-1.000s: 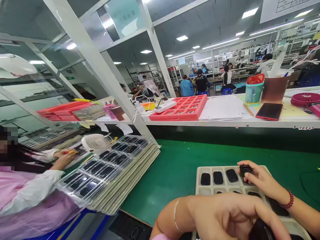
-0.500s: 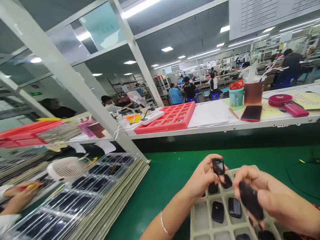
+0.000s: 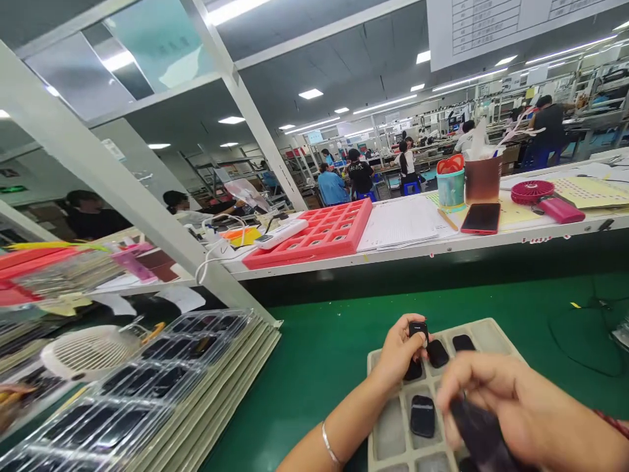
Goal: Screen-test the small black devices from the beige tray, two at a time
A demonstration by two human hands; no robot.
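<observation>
Black module (image 3: 418,330) pinched upright between thumb and fingers of left hand (image 3: 400,353), grip clenched, just above top-left corner of beige compartment tray (image 3: 378,387). Right hand (image 3: 511,413) also clenched, fingers curled round dark piece (image 3: 479,436) over lower right part of tray. Piece too blurred to identify. Silver bangle (image 3: 329,452) on left wrist, red bead bracelet (image 3: 609,423) at frame edge on right wrist.

Tray holds more black parts: one seated in pocket (image 3: 422,416) below left hand, others along top row (image 3: 462,342). Some pockets show bare grey lining. Tray sits on green mat (image 3: 324,387) of counter.

Left of tray, near: stacked clear blister trays (image 3: 147,387) loaded with black parts, white desk fan (image 3: 88,354) past them.

Beyond tray, across mat: white shelf (image 3: 393,257) carrying red compartment tray (image 3: 314,236), ruled paper (image 3: 398,223), red-cased phone (image 3: 480,218), teal cup (image 3: 451,187), pink mini fan (image 3: 528,192). Well past shelf, seated co-worker in blue (image 3: 333,188) at a workbench.
</observation>
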